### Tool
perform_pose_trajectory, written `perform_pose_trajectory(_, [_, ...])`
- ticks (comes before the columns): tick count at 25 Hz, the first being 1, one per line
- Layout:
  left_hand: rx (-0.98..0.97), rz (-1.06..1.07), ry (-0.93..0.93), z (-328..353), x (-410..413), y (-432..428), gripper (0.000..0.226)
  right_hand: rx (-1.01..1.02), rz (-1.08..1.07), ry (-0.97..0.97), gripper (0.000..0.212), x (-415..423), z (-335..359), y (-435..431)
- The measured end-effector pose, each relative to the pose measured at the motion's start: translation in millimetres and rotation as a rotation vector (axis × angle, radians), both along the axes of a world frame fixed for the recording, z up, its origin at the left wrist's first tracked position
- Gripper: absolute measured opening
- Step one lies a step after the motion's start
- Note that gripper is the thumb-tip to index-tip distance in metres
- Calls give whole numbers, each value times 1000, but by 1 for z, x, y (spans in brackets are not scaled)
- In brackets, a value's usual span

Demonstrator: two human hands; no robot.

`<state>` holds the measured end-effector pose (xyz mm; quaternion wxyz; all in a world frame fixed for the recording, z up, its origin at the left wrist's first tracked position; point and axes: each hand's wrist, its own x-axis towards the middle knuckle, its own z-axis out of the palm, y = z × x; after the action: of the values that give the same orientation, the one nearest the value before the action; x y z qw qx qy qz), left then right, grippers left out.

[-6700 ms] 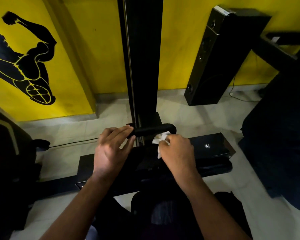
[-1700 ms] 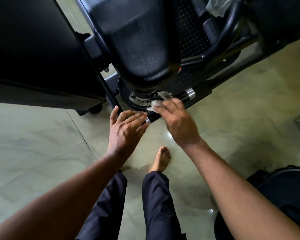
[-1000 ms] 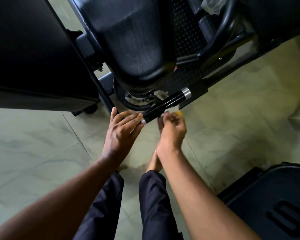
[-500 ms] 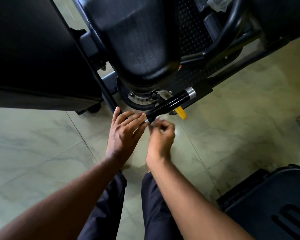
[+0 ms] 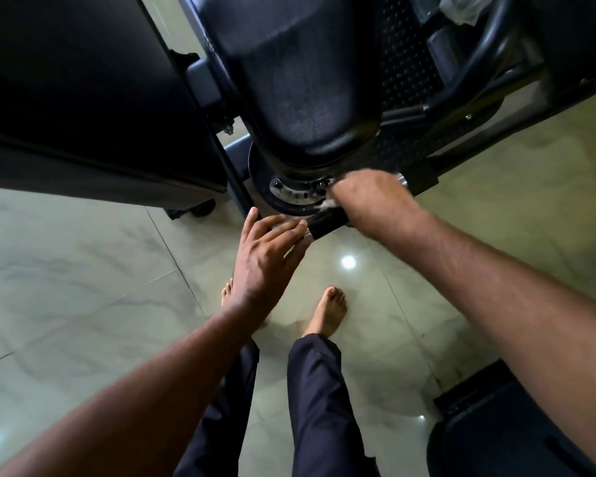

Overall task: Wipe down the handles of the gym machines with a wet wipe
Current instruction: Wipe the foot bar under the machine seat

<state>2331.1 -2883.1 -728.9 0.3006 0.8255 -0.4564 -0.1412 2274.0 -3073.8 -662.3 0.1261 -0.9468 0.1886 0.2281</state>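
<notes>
Head view: right hand was curled over the black handle below the seat pad, pressing a white wipe against it, only a scrap showing at the hand's edge. Left hand, fingers straight and together, touched the handle's near end. Risk judged: handle swivelling under pressure, leaving the underside unwiped.

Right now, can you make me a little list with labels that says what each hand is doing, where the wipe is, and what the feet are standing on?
left hand: fingers straight, tips touching the near end of the handle
right hand: wrapped over the handle, pressing the wet wipe on it
wet wipe: a white bit peeks out beside the right hand
handle: black bar with a shiny far end
feet: bare, on the pale tiled floor
</notes>
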Motion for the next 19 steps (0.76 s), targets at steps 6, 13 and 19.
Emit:
perform_pose_trajectory(6, [16, -4, 8, 3, 0, -1, 25, -60, -97, 96, 20, -6, 5, -15])
perform_pose_trajectory(13, [3, 2, 12, 4, -1, -2, 24, -3, -390, 15, 28, -19, 5, -26])
perform_pose_trajectory(19, [27, 14, 13, 5, -1, -1, 26, 2, -1081, -662, 23, -51, -25, 37])
